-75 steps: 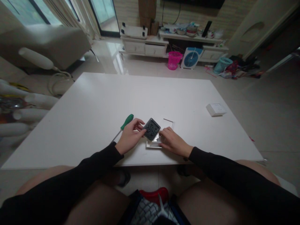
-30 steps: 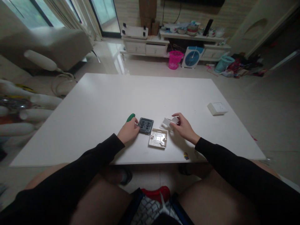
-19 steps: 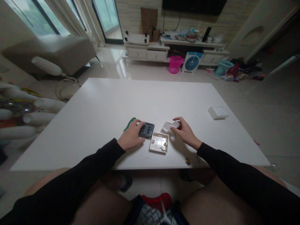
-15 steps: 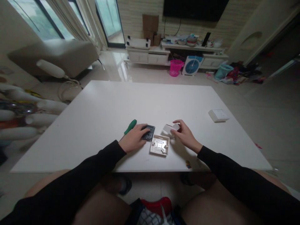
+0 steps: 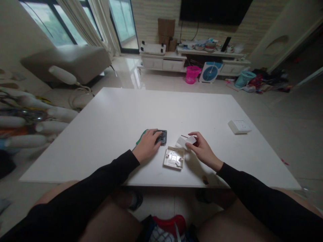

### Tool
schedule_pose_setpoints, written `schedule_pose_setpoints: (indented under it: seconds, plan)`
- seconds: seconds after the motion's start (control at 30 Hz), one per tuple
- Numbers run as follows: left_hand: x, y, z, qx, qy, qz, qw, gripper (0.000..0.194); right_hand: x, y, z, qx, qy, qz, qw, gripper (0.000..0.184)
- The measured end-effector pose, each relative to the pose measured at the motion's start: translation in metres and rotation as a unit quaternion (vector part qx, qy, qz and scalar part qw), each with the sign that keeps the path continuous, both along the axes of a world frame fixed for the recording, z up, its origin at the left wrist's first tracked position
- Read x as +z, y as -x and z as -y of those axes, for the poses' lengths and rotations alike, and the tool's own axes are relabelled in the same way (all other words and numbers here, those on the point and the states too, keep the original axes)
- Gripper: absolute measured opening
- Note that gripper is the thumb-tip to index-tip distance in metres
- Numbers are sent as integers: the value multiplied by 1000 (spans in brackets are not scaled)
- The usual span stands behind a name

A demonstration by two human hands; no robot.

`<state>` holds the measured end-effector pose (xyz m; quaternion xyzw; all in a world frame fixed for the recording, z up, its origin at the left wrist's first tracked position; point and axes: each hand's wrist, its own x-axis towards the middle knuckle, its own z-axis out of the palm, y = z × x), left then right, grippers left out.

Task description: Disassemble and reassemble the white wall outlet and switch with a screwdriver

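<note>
Off the table's left edge, white padded cylinders [image 5: 27,141] lie on the floor, and beyond the far left corner stands a grey upholstered seat [image 5: 68,62]. On the white table [image 5: 141,107], nearer the near edge than the far one and left of its middle, a green-handled screwdriver [image 5: 141,137] lies partly hidden behind the left hand [image 5: 148,144]. That hand is laid palm down, fingers spread over a square black socket module [image 5: 164,137] on the tabletop; whether it grips the module or only rests on it, I cannot tell. Just beside the module, closer to the near edge, sits a white plastic back box [image 5: 173,159], open side up, with a small light piece inside. To its right, a flat white plastic piece [image 5: 180,142] overlaps in view with a white plastic strip [image 5: 191,141]; I cannot tell whether they touch. The right hand [image 5: 202,148] pinches the strip between thumb and fingers. Nearer the near edge, below that wrist, is a small dark and yellow sticker [image 5: 205,180]. Farthest right, a boxed white wall socket [image 5: 240,126] rests close to the right edge, between its corners, well apart from both hands.
</note>
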<state>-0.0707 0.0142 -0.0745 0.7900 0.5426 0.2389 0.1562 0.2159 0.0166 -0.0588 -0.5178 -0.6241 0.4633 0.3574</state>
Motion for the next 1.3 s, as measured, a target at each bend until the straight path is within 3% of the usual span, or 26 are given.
schedule_pose_setpoints:
  seconds: [0.07, 0.1, 0.2, 0.27, 0.33, 0.43, 0.6, 0.73, 0.87, 0.97, 1.1, 1.3]
  plan:
    - [12, -7, 11, -17, 59, 124, 990, 34, 6, 3, 8, 25, 18, -31, 999, 47]
    - [17, -12, 19, -26, 117, 201, 972, 35, 8, 6, 13, 42, 26, -48, 998, 47]
    - [26, -27, 45, -76, 298, 399, 864, 50, 13, 13, 29, 94, 31, -75, 992, 42]
    - [25, -36, 60, -101, 369, 465, 799, 54, 15, 16, 38, 120, 14, -58, 991, 37]
    - [21, -42, 69, -89, 417, 503, 752, 55, 15, 18, 44, 143, -1, -27, 989, 32]
    - [13, -45, 73, -48, 446, 532, 718, 52, 15, 18, 49, 162, -6, -5, 987, 29]
    - [5, -44, 71, -16, 459, 496, 737, 47, 12, 19, 51, 166, -1, -4, 986, 30]
    - [10, -39, 64, -31, 460, 475, 750, 43, 12, 19, 51, 193, -20, 3, 981, 31]
    - [26, -15, 40, -54, 424, 369, 825, 37, 14, 17, 50, 166, -45, 23, 985, 28]
    - [40, 16, 19, -35, 366, 266, 891, 37, 18, 14, 49, 148, -47, 42, 987, 23]
    - [44, 50, 5, -29, 338, 126, 932, 41, 20, 13, 49, 159, -58, 49, 984, 22]
    - [29, 50, 5, 0, 350, 50, 935, 38, 21, 12, 48, 171, -78, 63, 980, 17]
